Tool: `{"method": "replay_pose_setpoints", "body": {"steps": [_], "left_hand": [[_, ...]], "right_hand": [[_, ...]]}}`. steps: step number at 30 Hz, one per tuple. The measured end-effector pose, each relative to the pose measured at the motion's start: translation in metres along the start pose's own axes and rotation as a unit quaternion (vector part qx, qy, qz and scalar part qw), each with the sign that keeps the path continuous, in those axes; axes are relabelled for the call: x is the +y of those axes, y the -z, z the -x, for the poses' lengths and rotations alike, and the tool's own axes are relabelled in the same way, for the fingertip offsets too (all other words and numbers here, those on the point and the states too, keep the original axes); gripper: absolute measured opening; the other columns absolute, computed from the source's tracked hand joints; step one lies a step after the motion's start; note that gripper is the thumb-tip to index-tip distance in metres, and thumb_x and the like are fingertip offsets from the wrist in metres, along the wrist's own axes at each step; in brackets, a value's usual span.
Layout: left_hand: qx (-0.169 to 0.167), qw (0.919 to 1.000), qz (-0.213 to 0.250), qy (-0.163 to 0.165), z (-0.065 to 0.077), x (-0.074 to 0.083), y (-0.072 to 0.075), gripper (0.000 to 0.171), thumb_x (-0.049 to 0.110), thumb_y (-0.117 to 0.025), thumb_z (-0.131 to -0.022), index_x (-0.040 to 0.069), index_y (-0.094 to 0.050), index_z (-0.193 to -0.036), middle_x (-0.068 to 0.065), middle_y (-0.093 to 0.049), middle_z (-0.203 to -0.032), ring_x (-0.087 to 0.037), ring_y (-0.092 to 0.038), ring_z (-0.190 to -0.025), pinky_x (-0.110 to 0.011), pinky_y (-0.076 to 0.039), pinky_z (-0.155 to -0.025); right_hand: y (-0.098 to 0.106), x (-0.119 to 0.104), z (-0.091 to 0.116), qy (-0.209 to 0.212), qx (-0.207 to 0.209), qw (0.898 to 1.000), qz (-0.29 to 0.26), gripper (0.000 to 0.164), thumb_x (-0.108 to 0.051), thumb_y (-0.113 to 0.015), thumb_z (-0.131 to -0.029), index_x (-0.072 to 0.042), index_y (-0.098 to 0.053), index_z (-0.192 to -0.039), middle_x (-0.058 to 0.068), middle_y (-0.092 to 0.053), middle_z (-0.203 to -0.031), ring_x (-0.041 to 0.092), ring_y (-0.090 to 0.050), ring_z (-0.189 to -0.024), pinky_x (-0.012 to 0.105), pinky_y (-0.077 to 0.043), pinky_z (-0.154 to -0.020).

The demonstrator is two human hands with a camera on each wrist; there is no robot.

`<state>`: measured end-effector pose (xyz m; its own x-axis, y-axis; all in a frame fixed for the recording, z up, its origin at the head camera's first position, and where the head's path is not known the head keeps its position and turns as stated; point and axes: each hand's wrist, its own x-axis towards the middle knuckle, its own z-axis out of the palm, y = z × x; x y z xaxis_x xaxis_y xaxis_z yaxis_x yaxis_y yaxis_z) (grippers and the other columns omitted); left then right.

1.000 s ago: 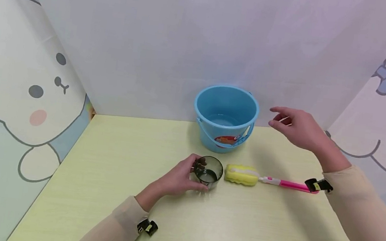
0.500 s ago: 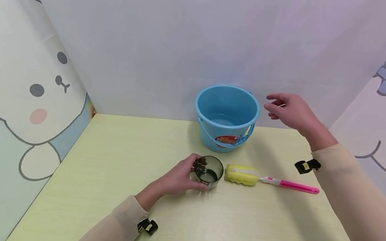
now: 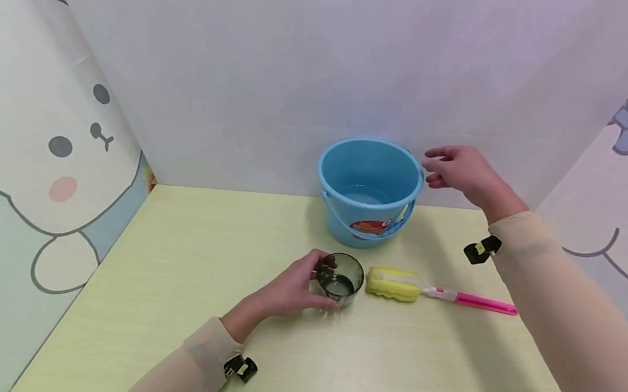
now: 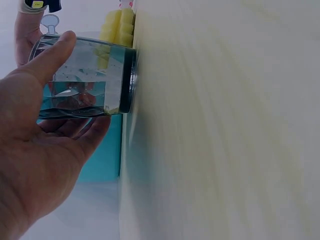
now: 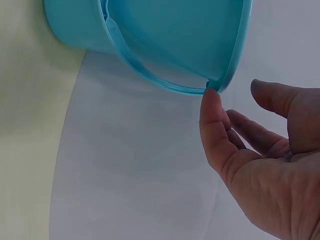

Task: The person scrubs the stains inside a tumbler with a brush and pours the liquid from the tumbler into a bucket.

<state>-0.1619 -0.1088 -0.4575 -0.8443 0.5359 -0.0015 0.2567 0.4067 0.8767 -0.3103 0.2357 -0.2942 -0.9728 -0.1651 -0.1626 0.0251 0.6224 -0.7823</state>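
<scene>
My left hand (image 3: 293, 289) grips a dark, see-through glass cup (image 3: 354, 286), thumb on one side and fingers on the other. The cup stands upright on the table; the left wrist view shows its faceted lower wall (image 4: 70, 92). Beside the blue bucket (image 3: 370, 167), my right hand (image 3: 461, 171) hovers at the right of the rim with loosely bent fingers, holding nothing. The right wrist view has a fingertip overlapping the rim by the handle; whether it touches, I cannot tell. Right of the cup lies a bottle brush (image 3: 394, 284) with a yellow sponge head and pink handle.
The bucket stands at the back of the pale wooden table (image 3: 213, 249), close to a white back wall (image 3: 234, 81). Its handle (image 5: 150, 75) hangs down at the front. Side walls printed with cartoon animals (image 3: 11, 119) flank the table.
My right hand has moved up and to the left, from over the right side of the table to the bucket's rim. The left hand and cup have stayed in place.
</scene>
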Motion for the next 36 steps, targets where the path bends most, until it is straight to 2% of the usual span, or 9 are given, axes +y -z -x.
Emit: {"method": "replay_pose_setpoints", "body": {"steps": [3,10,20,36], "left_hand": [[0.000,1.0000,0.001,0.002,0.000,0.000,0.000,0.082,0.034,-0.095,-0.082,0.011,-0.046,-0.144,-0.002,-0.058,-0.140,-0.020,-0.057,-0.132,-0.040,-0.048,-0.113],[-0.002,0.9999,0.008,0.008,-0.001,0.002,0.000,0.081,0.033,-0.095,-0.082,0.011,-0.047,-0.144,-0.003,-0.058,-0.141,-0.020,-0.057,-0.132,-0.040,-0.047,-0.114],[-0.003,0.9999,0.005,0.016,0.000,0.004,-0.001,0.082,0.034,-0.094,-0.083,0.011,-0.046,-0.145,-0.004,-0.057,-0.142,-0.021,-0.056,-0.133,-0.041,-0.047,-0.115],[0.000,0.9998,-0.002,0.018,-0.001,0.004,-0.003,0.081,0.034,-0.095,-0.082,0.012,-0.046,-0.144,-0.002,-0.058,-0.140,-0.019,-0.056,-0.131,-0.040,-0.048,-0.114]], "right_hand": [[-0.003,-0.002,-0.004,-0.005,-0.003,1.000,-0.012,0.061,-0.030,-0.058,-0.111,0.003,-0.040,-0.159,0.028,-0.060,-0.138,0.022,-0.075,-0.096,0.054,-0.050,-0.109],[-0.008,-0.005,-0.010,-0.010,-0.009,1.000,-0.002,0.055,-0.026,-0.057,-0.112,0.004,-0.044,-0.157,0.028,-0.059,-0.140,0.039,-0.068,-0.116,0.058,-0.047,-0.113],[-0.009,-0.006,-0.011,-0.014,-0.022,1.000,-0.015,0.049,-0.015,-0.057,-0.112,0.005,-0.046,-0.156,0.029,-0.056,-0.146,0.043,-0.064,-0.123,0.056,-0.047,-0.113],[-0.006,0.004,-0.010,-0.006,-0.076,0.992,-0.103,0.056,-0.001,-0.053,-0.110,0.008,-0.033,-0.161,0.028,-0.043,-0.155,0.045,-0.050,-0.136,0.052,-0.042,-0.117]]}}
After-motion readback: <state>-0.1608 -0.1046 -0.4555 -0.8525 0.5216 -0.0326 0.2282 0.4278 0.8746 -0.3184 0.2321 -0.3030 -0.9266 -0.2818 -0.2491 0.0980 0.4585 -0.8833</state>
